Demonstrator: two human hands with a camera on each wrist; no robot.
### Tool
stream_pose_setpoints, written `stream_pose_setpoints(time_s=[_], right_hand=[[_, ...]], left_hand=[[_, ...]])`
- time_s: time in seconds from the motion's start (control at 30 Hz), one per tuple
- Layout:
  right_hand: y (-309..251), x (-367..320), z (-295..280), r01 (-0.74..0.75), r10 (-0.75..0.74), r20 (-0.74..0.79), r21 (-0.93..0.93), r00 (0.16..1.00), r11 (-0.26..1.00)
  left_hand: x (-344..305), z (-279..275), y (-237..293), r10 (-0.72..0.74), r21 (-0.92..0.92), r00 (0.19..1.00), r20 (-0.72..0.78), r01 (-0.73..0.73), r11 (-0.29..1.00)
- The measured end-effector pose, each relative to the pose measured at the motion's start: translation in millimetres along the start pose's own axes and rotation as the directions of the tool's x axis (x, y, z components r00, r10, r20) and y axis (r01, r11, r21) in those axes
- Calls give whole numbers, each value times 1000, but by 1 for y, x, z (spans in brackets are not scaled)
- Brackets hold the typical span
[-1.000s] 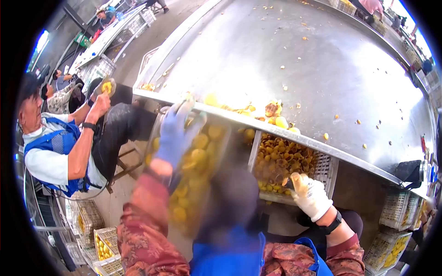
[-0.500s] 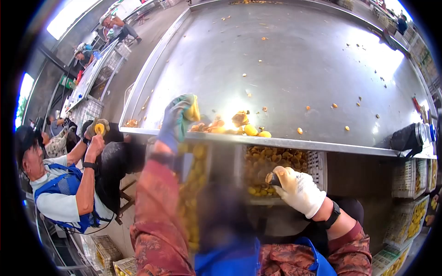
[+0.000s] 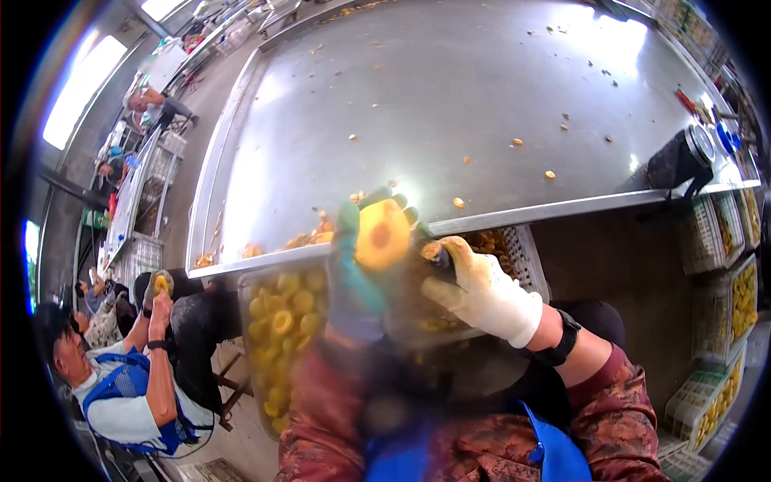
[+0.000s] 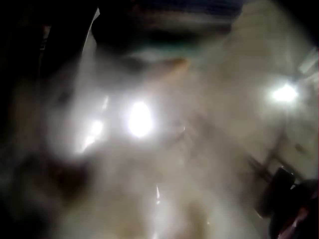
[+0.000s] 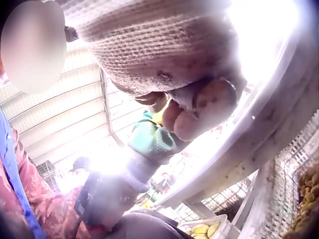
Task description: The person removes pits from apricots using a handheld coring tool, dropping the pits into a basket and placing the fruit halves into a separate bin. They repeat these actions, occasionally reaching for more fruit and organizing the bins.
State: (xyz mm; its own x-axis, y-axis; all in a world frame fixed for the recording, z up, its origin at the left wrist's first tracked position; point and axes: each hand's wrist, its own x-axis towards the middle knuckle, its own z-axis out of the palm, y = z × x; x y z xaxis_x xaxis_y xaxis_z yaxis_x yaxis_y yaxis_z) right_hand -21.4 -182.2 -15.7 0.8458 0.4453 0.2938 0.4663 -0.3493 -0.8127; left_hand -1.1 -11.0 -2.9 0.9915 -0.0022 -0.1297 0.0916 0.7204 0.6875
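Observation:
In the head view the left hand (image 3: pixel 361 269), in a green and blue-grey glove, holds a yellow fruit half (image 3: pixel 383 234) with a brown hollow in its middle, its fingers round the edge. Just right of it the white-gloved right hand (image 3: pixel 486 297) grips a short dark tool (image 3: pixel 438 255) with a brownish tip, close to the fruit but not plainly touching it. In the right wrist view the right hand (image 5: pixel 199 107) has curled fingers, with the green glove (image 5: pixel 152 139) beyond. The left wrist view is too blurred to make out the hand.
The metal table (image 3: pixel 434 104) carries scattered pits and scraps along its near edge. Below stand a crate of yellow fruit (image 3: pixel 281 321) and a crate of brownish pieces (image 3: pixel 526 261). A dark container (image 3: pixel 681 163) is at right; a seated person (image 3: pixel 120 386) works at left.
The left hand has come from the table edge toward the right hand, bringing the yellow fruit beside the tool. The head view has turned, shifting the table. The right hand keeps its grip.

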Motion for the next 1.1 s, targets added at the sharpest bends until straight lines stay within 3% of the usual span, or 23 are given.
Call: stream_pose_setpoints(time_s=[0.07, 0.1, 0.27, 0.5, 0.57, 0.67, 0.77, 0.9, 1.0, 1.07, 1.1], right_hand=[[-6, 2, -2, -293, 282, 94, 135, 955, 946], [-6, 3, -4, -346, 330, 146, 100, 933, 933], [-2, 4, -2, -306, 300, 84, 70, 950, 949], [3, 4, 11, -238, 239, -7, 47, 971, 970], [23, 0, 29, -136, 136, -36, 0, 990, 991], [17, -2, 33, -111, 122, -102, 107, 987, 988], [24, -1, 48, -152, 183, -61, 338, 981, 929], [25, 0, 47, -305, 282, 121, 476, 952, 825], [25, -2, 47, -264, 227, 135, 447, 964, 855], [29, -3, 59, -87, 102, -36, 301, 994, 950], [30, -2, 59, -168, 166, 36, 345, 986, 923]], left_hand=[[-4, 10, -9, 26, 57, 1000, -7, -25, 998], [-5, 10, -13, 62, 118, 998, 14, -64, 991], [-3, 6, -24, 108, 174, 989, 105, -126, 977], [-8, 14, -26, 170, 264, 985, 2, -164, 950], [-9, 12, -26, 164, 260, 986, -9, -156, 953], [-7, 0, -28, 225, 399, 972, 65, -232, 887], [-7, -2, -28, 271, 433, 959, 86, -281, 856], [-6, -7, -32, 311, 406, 950, 32, -297, 864], [-3, -15, -32, 308, 361, 946, 102, -324, 874], [-3, -17, -31, 323, 424, 940, 112, -340, 840], [-4, -15, -32, 340, 446, 935, 105, -350, 824]])
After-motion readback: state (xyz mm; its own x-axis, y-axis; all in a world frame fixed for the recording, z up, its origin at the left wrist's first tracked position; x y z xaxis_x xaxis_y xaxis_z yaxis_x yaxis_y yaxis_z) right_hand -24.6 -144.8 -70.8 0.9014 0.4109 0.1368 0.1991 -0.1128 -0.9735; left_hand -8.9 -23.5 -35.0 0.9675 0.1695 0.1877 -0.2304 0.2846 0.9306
